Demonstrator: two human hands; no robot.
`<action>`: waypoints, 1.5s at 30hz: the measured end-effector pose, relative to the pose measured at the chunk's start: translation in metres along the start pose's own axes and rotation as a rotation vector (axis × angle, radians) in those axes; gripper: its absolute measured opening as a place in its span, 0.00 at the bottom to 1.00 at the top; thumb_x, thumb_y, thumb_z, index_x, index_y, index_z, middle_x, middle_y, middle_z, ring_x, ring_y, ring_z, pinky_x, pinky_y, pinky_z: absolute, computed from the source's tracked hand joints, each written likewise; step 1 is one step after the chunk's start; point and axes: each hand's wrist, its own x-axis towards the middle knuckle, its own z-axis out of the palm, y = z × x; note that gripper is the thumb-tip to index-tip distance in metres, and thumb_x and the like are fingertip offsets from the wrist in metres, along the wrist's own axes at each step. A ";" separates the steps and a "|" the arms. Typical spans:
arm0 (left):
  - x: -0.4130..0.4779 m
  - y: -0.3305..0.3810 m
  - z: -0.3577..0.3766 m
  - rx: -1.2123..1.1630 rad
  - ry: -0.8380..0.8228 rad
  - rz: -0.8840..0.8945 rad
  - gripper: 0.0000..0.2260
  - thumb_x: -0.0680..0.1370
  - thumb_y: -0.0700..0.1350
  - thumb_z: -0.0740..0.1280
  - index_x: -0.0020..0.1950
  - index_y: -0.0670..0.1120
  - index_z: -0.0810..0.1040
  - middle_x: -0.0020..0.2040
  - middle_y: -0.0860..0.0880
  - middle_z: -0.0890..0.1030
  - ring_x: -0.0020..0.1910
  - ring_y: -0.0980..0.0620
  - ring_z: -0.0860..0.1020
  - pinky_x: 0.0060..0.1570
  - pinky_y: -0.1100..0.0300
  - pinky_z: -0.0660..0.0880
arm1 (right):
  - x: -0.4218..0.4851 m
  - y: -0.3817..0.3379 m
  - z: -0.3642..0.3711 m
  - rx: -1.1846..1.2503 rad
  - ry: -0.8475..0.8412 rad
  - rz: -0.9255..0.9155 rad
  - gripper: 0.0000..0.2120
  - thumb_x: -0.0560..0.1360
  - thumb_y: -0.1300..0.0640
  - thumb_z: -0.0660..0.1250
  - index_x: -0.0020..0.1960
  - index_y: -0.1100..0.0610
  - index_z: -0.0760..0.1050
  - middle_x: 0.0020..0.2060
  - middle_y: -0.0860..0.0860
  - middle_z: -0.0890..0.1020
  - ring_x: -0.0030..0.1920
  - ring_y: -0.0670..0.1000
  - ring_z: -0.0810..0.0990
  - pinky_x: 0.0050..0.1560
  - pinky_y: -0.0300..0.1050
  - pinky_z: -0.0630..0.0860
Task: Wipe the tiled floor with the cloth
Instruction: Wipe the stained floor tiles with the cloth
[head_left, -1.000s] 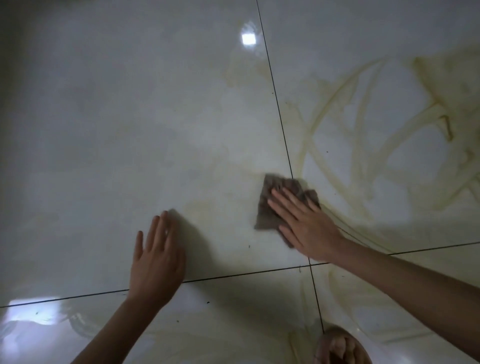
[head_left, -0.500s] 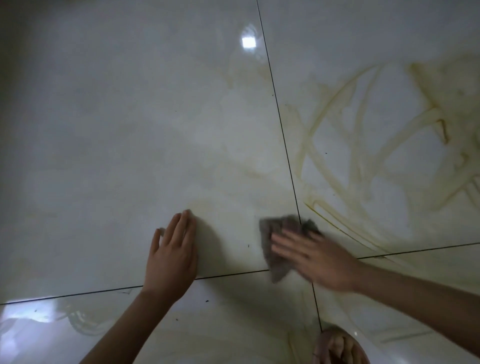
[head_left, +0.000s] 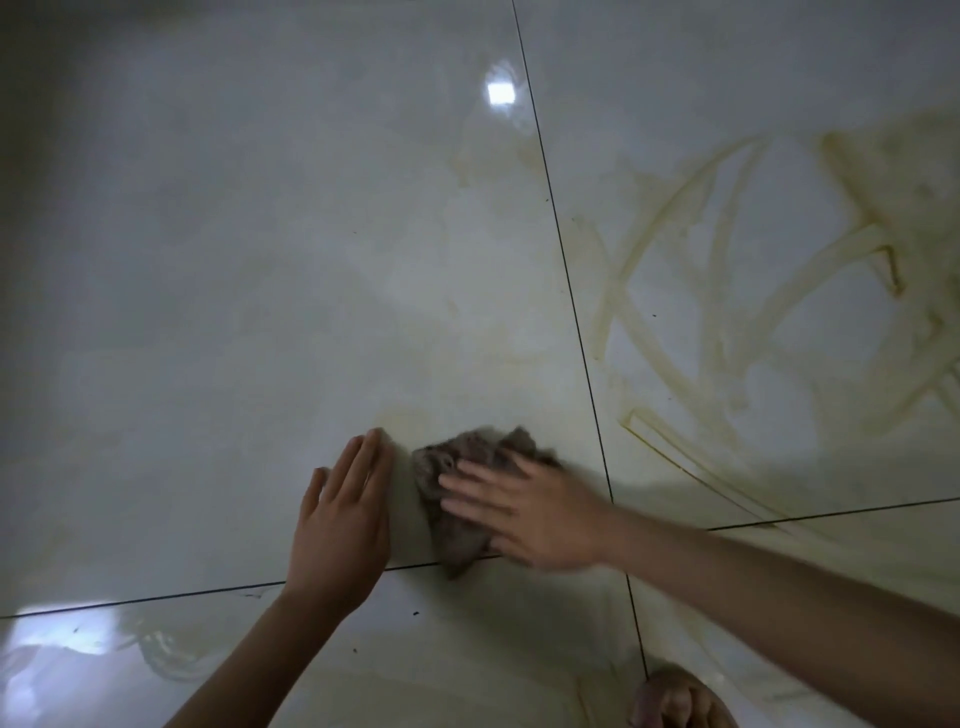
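- Currently pressing the brownish cloth (head_left: 452, 467) flat onto the tiled floor (head_left: 234, 270) beneath the right hand (head_left: 535, 514), with fingers straight and spread, probably to spread pressure widely.
- Resting the left hand (head_left: 343, 525) palm down, fingers straight and together, gripping nothing, apparently bracing body weight.
- Letting the cloth bunch past the right fingertips, just short of the left fingers.
- Leaving yellowish streaks (head_left: 701, 291) well behind the right wrist, so judging much wiping undone.

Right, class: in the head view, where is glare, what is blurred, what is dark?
Head view: a glare spot on the glossy floor up top; the right hand motion-blurred on the cloth; the left hand sharper; the left edge falls into shadow.
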 end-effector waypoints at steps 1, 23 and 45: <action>-0.001 -0.002 0.000 -0.001 0.012 0.007 0.24 0.79 0.39 0.56 0.76 0.41 0.62 0.77 0.45 0.59 0.77 0.45 0.57 0.72 0.43 0.60 | 0.007 0.020 -0.005 -0.040 -0.010 0.018 0.26 0.81 0.46 0.52 0.76 0.53 0.61 0.76 0.51 0.62 0.76 0.54 0.60 0.71 0.56 0.62; -0.002 -0.025 -0.005 0.036 0.097 -0.074 0.25 0.78 0.47 0.51 0.70 0.33 0.70 0.70 0.35 0.70 0.70 0.35 0.68 0.62 0.38 0.72 | 0.056 0.078 -0.025 0.178 0.143 0.519 0.24 0.82 0.52 0.56 0.77 0.55 0.60 0.77 0.52 0.58 0.77 0.54 0.56 0.72 0.58 0.59; -0.003 -0.020 -0.007 0.070 0.056 -0.108 0.29 0.77 0.48 0.47 0.74 0.35 0.63 0.74 0.37 0.64 0.74 0.38 0.62 0.69 0.41 0.64 | -0.006 0.006 -0.004 0.231 0.168 0.409 0.27 0.79 0.48 0.64 0.75 0.56 0.65 0.76 0.51 0.61 0.77 0.52 0.55 0.74 0.53 0.51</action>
